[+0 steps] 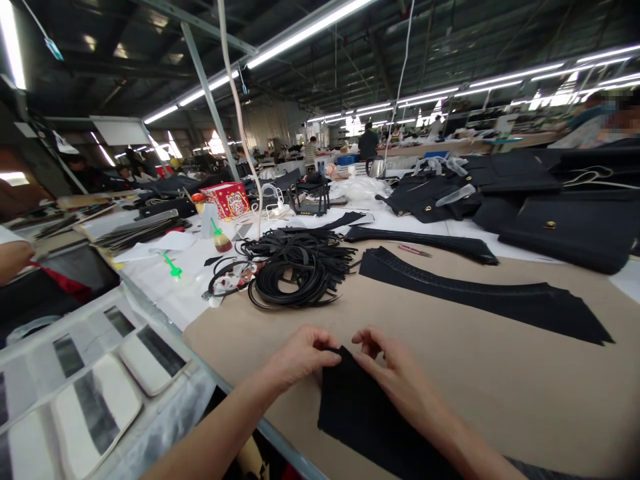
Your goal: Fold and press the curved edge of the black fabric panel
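Note:
My left hand [309,352] pinches the far corner of a black panel [367,413] of fabric or leather between thumb and fingers. The panel lies on the tan table covering and runs toward me, partly under my right forearm. Just right of that corner is my right hand [387,363], its thumb at the panel's edge and its curled fingers held apart from the thumb. Beyond both hands lie coiled black straps [287,283] and a stack of curved black panels [475,297].
Red-handled thread snips [415,251] lie near another bundle of black strips [425,241]. A glue bottle [220,237] stands behind the straps. Black bags [570,223] are piled at the back right. At left, pale pieces with dark strips cover a lower surface [165,413]. Someone's arm [14,260] shows there.

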A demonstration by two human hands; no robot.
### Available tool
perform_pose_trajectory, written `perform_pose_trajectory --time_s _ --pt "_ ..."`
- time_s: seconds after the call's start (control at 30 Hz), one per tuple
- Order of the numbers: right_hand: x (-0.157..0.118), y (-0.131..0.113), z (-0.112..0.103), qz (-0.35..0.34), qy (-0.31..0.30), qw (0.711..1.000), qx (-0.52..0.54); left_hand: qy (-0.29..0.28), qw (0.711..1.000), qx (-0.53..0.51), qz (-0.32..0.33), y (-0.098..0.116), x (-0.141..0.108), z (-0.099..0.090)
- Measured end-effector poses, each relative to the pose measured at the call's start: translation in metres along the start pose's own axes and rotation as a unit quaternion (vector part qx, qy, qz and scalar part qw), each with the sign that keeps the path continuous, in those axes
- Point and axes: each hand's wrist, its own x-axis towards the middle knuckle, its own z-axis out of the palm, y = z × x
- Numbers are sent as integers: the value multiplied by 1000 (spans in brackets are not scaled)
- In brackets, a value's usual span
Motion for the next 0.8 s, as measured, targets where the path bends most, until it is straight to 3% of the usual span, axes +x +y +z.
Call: perform_pose_trajectory --time_s 0.07,0.13,0.27,0.57,0.8 --pt "-6 -8 1 -71 52 991 -104 15 1000 10 8 4 -4 3" --pt "-9 -15 2 -139 66 968 -198 25 999 23 14 7 -7 6" --pt "-11 -23 5 -186 67 929 -314 41 997 57 24 10 -8 12" --pt "-18 -22 6 -231 83 890 -385 75 985 142 57 6 -11 21" --pt "-18 -18 12 -300 131 845 -422 77 983 156 65 4 -8 24"
